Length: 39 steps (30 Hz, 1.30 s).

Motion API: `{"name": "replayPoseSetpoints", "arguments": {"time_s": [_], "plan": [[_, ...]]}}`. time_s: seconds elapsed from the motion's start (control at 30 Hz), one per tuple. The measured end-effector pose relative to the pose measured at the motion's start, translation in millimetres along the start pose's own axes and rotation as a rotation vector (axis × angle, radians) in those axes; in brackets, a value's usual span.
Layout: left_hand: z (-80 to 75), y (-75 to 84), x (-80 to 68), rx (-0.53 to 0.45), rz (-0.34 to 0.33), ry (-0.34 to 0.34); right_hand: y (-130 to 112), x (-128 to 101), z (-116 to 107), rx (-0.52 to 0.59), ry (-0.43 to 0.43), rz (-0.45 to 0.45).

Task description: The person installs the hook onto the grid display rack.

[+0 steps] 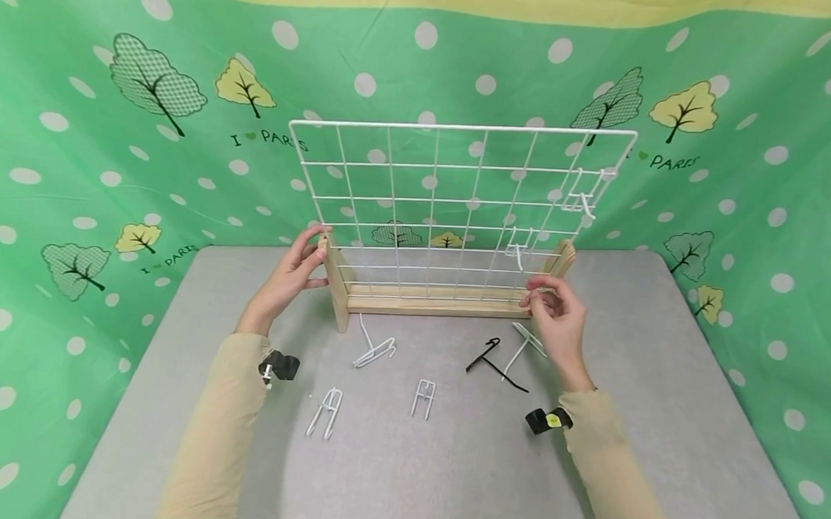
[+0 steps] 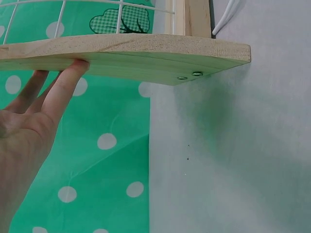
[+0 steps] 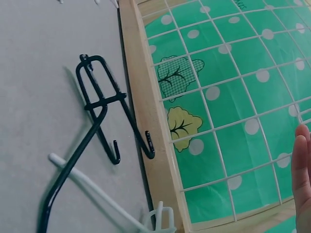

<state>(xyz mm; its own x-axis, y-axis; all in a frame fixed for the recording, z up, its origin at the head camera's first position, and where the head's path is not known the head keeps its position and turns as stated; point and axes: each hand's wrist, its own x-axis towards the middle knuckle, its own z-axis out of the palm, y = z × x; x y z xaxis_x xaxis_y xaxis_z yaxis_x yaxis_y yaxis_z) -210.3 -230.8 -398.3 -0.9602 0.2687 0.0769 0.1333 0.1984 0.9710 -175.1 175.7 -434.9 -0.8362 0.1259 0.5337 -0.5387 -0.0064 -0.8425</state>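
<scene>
A white wire grid panel (image 1: 432,205) stands upright in a wooden base (image 1: 427,299) on the grey table (image 1: 447,465). Two white hooks (image 1: 582,199) hang on its right side, the lower one (image 1: 517,247) just above my right hand. My left hand (image 1: 291,272) rests straight fingers (image 2: 63,92) against the left wooden foot (image 2: 146,53). My right hand (image 1: 556,318) hovers at the grid's lower right, fingers loosely curled and touching the lowest wires. I see nothing held in it. A black hook (image 1: 491,361) and a white hook (image 1: 527,340) lie just below that hand.
More loose white hooks lie in front of the base: one (image 1: 375,351) near the left foot, two (image 1: 326,411) nearer me, the second at centre (image 1: 422,397). In the right wrist view the black hook (image 3: 104,102) lies against the base rail (image 3: 150,121). A green dotted cloth (image 1: 75,155) surrounds the table.
</scene>
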Motion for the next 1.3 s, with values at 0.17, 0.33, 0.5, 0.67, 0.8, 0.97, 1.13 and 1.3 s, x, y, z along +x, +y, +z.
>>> {"name": "replayPoseSetpoints", "arguments": {"time_s": [0.17,0.33,0.5,0.67,0.8,0.97,1.13,1.3], "plan": [[-0.1,-0.3,0.1,0.012,-0.006,0.003,1.9,-3.6,-2.5,0.018,0.004,0.013],[-4.0,-10.9,3.9,0.003,0.001,0.006,3.6,-7.4,-6.4,0.006,0.014,0.04],[-9.1,-27.1,9.5,-0.008,0.011,0.015,6.1,-11.7,-9.3,0.003,0.011,0.083],[-9.3,-30.1,10.5,0.001,0.023,0.017,7.7,-19.5,-11.7,0.005,-0.017,0.137],[-9.5,-30.6,10.5,-0.002,0.027,0.015,8.4,-29.8,-11.8,-0.028,-0.083,0.186],[-8.6,-24.5,9.2,-0.017,0.012,0.007,12.0,-43.5,-10.0,-0.085,-0.16,0.236],[-9.8,-30.3,10.7,-0.017,0.018,0.014,13.3,-55.1,-9.2,-0.153,-0.243,0.286],[-9.6,-30.5,10.4,-0.009,0.024,0.015,21.0,-64.9,-8.2,-0.192,-0.257,0.298]]}}
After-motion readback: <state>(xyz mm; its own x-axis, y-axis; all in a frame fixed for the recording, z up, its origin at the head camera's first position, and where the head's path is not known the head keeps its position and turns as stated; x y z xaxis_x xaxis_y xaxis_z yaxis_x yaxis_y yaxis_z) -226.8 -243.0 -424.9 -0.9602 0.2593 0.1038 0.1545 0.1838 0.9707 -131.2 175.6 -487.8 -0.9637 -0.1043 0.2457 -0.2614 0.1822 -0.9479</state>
